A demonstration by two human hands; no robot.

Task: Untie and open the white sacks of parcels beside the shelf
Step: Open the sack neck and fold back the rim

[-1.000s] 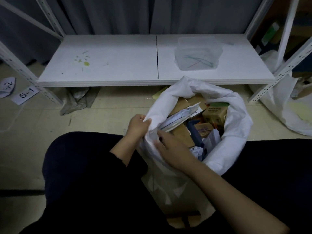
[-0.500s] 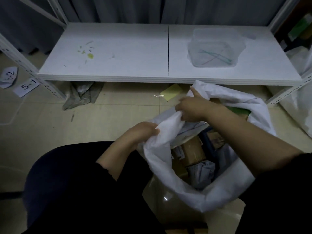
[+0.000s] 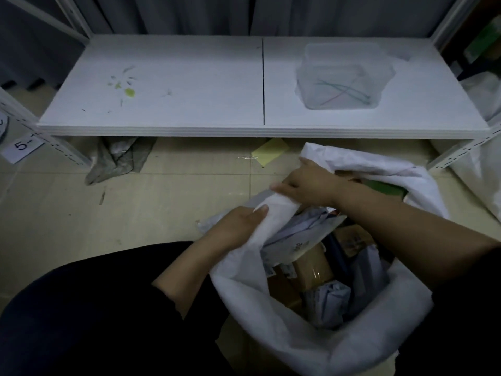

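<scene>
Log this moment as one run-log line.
step: opening white sack | left hand: grips rim | right hand: grips rim farther back | state: mouth open, parcels visible

The room is dim and grainy. The shelf [image 3: 189,85] looks brightest. Edges bend, and corners go dark.

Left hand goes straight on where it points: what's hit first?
The rim of the white sack that the left hand grips; right behind that fold, probably the right hand, though depth is unclear.
</scene>
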